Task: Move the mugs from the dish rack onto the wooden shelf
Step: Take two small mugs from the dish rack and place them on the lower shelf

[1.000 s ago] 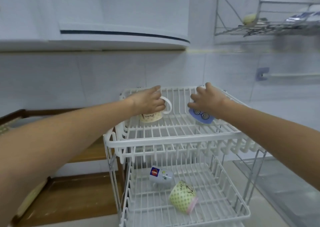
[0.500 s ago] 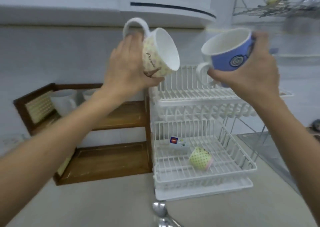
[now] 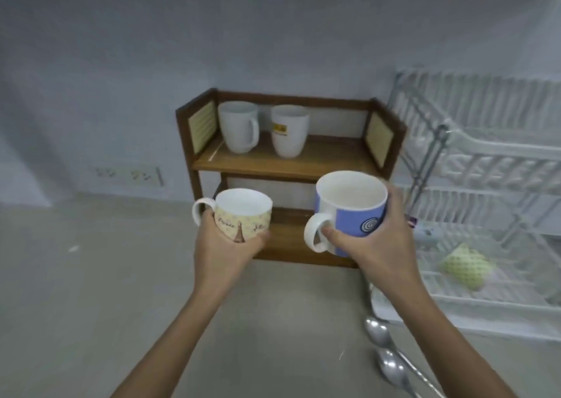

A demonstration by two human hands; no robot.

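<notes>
1. Head camera is showing my left hand (image 3: 224, 246) gripping the yellow Paris mug (image 3: 243, 215) and my right hand (image 3: 376, 240) gripping the blue spiral mug (image 3: 352, 209), both upright before the wooden shelf (image 3: 285, 164).
2. Two white mugs (image 3: 238, 130) are already standing on its top level.
3. In the dish rack (image 3: 485, 167), a green-patterned mug (image 3: 466, 267) is lying, waiting; another item beside it is too blurred to name.

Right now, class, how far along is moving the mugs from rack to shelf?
Done: two white mugs stand on the wooden shelf. In hand: left hand holds the yellow mug, right hand the blue mug. Left: a green mug lies in the dish rack.
</notes>
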